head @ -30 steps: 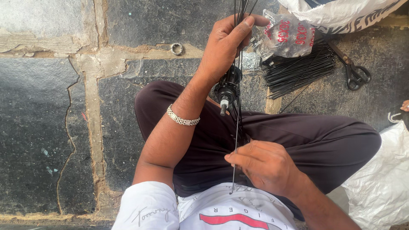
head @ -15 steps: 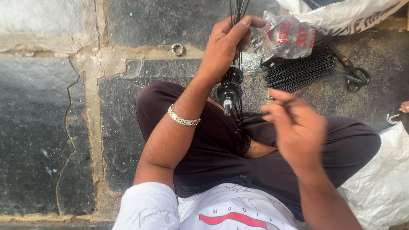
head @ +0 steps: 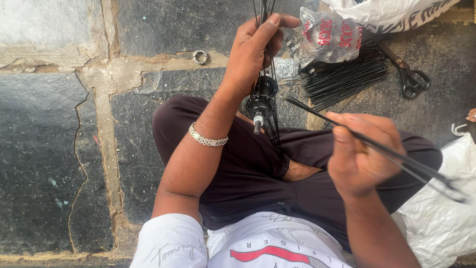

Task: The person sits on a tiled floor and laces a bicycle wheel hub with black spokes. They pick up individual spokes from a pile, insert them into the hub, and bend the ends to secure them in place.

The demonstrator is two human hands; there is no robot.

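My left hand [head: 255, 49] grips a black wheel hub [head: 261, 101] with thin black spokes running through it, held upright above my lap. A silver bracelet [head: 208, 139] sits on that wrist. Raised at the right, my right hand [head: 362, 151] pinches a few loose black spokes [head: 396, 156] that slant from the hub side down toward the right edge. I sit cross-legged in dark trousers on a stone floor.
A bundle of black spokes [head: 344, 77] lies on the floor beyond my knee, beside a clear printed plastic bag [head: 329, 37] and black-handled scissors [head: 409, 74]. A small metal ring [head: 200, 57] rests on the mortar line. White sacks lie at the top right and the lower right [head: 441, 223].
My right hand has left the spokes' lower ends near my lap, risen to the right, and now holds loose spokes slanting out to the right. The left hand keeps the hub still.
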